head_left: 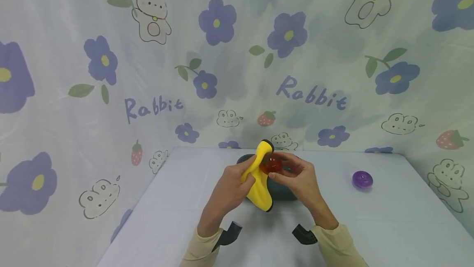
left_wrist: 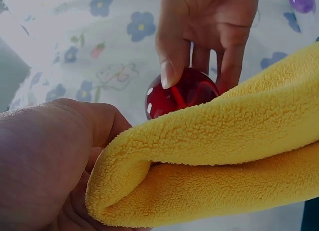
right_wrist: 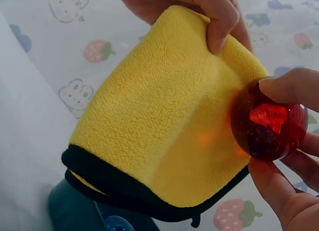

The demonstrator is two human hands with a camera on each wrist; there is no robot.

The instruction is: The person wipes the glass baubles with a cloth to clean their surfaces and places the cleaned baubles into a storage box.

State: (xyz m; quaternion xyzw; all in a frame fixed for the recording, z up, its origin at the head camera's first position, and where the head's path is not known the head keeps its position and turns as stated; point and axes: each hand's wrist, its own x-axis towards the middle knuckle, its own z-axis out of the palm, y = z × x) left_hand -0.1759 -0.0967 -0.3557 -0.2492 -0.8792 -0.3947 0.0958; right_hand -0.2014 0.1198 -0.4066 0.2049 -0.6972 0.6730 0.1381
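A folded yellow cloth [right_wrist: 154, 111] with a dark edge hangs from my left hand [head_left: 231, 184], whose thumb and fingers pinch its fold. My right hand [head_left: 301, 176] holds a clear red ball [right_wrist: 269, 118] between thumb and fingertips. In the right wrist view the ball overlaps the cloth's side and casts a red glow on it. Its shiny surface also shows in the left wrist view, right behind the cloth's upper fold. Below both hands stands a dark teal container [head_left: 283, 191], partly hidden by the cloth and hands.
To the right on the white table [head_left: 389, 226] lies a purple transparent round piece [head_left: 362, 180]. A blue clear ball [right_wrist: 118, 223] shows inside the container. Behind the table hangs a curtain [head_left: 244, 53] printed with flowers and rabbits.
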